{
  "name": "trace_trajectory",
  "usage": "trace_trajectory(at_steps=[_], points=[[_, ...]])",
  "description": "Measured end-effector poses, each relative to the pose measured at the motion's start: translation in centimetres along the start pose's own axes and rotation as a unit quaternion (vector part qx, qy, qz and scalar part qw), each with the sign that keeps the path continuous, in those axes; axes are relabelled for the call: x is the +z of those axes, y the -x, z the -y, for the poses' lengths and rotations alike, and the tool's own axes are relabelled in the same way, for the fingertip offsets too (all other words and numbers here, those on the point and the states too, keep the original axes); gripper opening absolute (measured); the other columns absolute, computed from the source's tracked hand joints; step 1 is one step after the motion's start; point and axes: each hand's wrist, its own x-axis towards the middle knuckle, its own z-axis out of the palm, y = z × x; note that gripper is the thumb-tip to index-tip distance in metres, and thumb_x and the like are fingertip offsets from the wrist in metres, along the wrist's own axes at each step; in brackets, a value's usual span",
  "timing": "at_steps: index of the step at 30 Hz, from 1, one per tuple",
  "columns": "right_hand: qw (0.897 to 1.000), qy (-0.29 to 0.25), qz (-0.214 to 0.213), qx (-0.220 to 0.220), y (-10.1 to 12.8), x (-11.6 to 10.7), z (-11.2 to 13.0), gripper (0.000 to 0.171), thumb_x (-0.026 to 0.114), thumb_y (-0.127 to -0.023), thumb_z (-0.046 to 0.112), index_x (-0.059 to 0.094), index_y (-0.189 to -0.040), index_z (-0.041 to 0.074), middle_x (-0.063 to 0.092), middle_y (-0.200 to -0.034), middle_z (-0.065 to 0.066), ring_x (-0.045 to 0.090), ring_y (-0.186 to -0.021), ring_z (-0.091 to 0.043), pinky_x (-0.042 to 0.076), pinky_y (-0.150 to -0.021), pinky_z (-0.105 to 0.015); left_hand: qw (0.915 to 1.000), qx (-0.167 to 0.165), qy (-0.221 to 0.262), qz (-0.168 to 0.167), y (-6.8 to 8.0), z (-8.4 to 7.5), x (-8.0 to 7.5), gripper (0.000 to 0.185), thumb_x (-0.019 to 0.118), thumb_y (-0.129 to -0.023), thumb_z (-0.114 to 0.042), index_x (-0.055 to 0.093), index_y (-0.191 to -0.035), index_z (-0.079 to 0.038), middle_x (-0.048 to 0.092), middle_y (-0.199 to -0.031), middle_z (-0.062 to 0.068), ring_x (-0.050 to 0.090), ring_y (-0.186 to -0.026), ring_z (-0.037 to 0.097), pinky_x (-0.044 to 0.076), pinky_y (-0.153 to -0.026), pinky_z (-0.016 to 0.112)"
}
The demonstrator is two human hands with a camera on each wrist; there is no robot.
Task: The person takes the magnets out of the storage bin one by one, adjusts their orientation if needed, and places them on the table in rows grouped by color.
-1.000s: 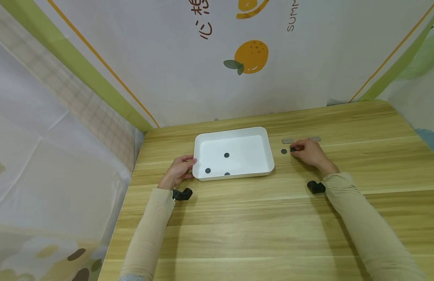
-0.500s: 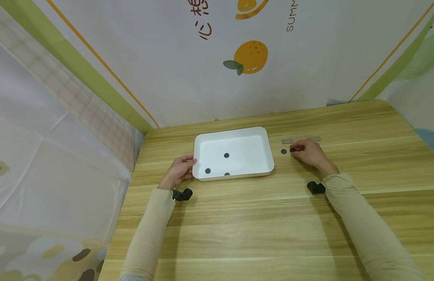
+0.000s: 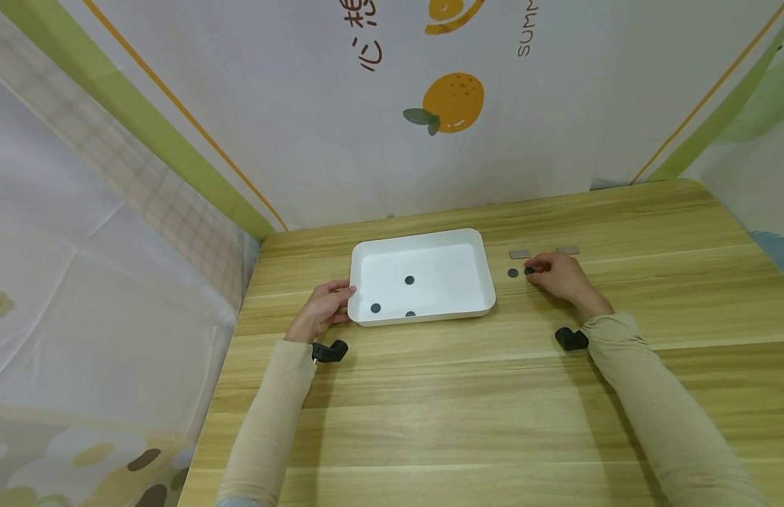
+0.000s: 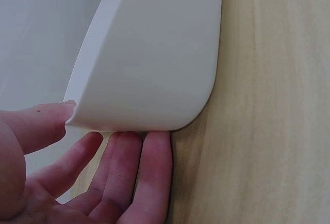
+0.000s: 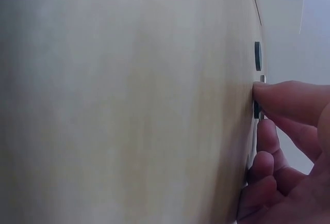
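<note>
At the left end of the white tray, my left hand grips the wall. In the left wrist view its thumb lies over the rim of the tray, with the fingertips against the outside. To the right of the tray, my right hand pinches a dark round disc low at the tabletop. The right wrist view shows this disc partly hidden by the thumb. A second disc lies just left of those fingers. Inside the tray are three similar discs, one partly hidden by the front wall.
Two flat grey rectangular pieces lie behind the right hand, one to the left and one to the right. The wood-grain table extends toward me. A printed curtain hangs along its back edge.
</note>
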Motion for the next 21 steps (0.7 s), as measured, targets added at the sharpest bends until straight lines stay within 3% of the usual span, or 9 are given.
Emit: trace_trajectory(at_steps=[12, 21], points=[[1.000, -0.008, -0.001, 0.001, 0.08, 0.06, 0.00, 0.029, 0.065, -0.090, 0.013, 0.066, -0.114, -0.003, 0.064, -0.105, -0.024, 0.057, -0.098, -0.034, 0.043, -0.083, -0.041, 1.0000, 0.002, 0.002, 0.003, 0.02, 0.00, 0.01, 0.047, 0.052, -0.100, -0.018, 0.041, -0.143, -0.004, 0.058, -0.114, 0.010, 0.064, -0.083, 0.012, 0.054, -0.067, 0.026], [1.000, -0.027, 0.006, 0.015, 0.00, -0.11, -0.07, 0.031, 0.061, -0.092, 0.014, 0.062, -0.118, -0.003, 0.060, -0.105, -0.022, 0.054, -0.096, -0.032, 0.041, -0.078, -0.034, 1.0000, -0.001, 0.003, 0.002, 0.13, -0.12, 0.04, 0.048, 0.052, -0.100, -0.019, 0.039, -0.144, -0.004, 0.057, -0.118, 0.011, 0.063, -0.085, 0.012, 0.054, -0.067, 0.026]])
